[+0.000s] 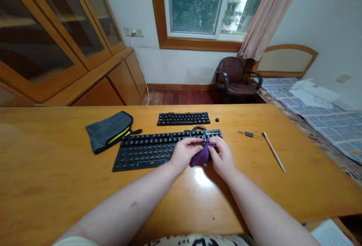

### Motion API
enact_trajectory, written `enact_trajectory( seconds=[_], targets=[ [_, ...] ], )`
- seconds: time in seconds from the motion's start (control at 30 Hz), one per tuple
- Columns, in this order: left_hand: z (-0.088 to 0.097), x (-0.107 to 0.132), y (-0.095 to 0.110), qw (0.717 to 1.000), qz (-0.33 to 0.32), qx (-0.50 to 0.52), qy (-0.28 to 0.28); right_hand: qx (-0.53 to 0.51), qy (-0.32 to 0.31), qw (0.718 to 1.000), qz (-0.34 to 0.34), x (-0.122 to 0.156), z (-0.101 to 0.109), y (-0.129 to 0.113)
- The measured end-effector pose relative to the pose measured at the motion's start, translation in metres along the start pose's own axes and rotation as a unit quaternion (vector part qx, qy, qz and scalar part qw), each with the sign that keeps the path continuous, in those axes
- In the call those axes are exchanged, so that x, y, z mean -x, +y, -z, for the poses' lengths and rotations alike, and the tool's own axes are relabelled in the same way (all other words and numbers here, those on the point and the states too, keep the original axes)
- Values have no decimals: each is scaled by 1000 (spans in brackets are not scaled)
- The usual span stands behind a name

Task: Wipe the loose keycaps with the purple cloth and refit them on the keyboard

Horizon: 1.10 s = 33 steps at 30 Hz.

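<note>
My left hand (184,155) pinches a small black keycap (203,144) between thumb and fingers, above the right part of a black keyboard (147,152). My right hand (223,156) is closed on a purple cloth (201,158), which hangs down between both hands and touches the keycap. Across its lower rows the keyboard shows bare switches, while keycaps still sit along its top row. Both hands hide the keyboard's right end. Behind it, loose black keycaps (183,118) lie set out in rows, and a single keycap (217,119) lies to their right.
Left of the keyboard lies a folded grey cloth (106,131) with yellow lining, partly against its corner. To the right are a wire keycap puller (249,134) and a thin white stick (273,152). A coiled cable (199,128) sits behind the keyboard on the wooden table (158,204).
</note>
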<state>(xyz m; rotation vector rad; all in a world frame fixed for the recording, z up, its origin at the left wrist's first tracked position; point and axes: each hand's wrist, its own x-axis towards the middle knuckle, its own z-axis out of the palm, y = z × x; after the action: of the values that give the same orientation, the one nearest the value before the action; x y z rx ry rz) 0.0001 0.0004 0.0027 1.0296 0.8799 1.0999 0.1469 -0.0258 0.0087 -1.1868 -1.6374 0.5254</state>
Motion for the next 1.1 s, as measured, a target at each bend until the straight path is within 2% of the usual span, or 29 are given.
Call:
enact_trajectory(
  seconds=[0.13, 0.23, 0.4, 0.47, 0.6, 0.73, 0.93, 1.1],
  targets=[
    [1, 0, 3, 1000, 5, 6, -24, 6, 3, 1000, 6, -1, 1, 1],
    [0, 0, 3, 1000, 17, 14, -16, -7, 15, 1000, -11, -1, 2, 3],
    [-2, -2, 2, 999, 10, 27, 20, -73, 117, 986, -95, -2, 3, 12],
    [-3, -2, 1, 999, 2, 22, 25, -97, 99, 985, -103, -2, 2, 14],
    [-2, -1, 2, 999, 25, -33, 4, -98, 4, 991, -92, -3, 2, 9],
    [2, -1, 6, 994, 17, -110, -22, -106, -23, 986, -130, -5, 5, 1],
    [5, -1, 7, 983, -51, -170, -48, -132, -23, 978, -162, -6, 7, 1],
    [0, -1, 2, 996, -21, -74, -50, -169, 10, 965, -198, -5, 1, 4]
  ],
)
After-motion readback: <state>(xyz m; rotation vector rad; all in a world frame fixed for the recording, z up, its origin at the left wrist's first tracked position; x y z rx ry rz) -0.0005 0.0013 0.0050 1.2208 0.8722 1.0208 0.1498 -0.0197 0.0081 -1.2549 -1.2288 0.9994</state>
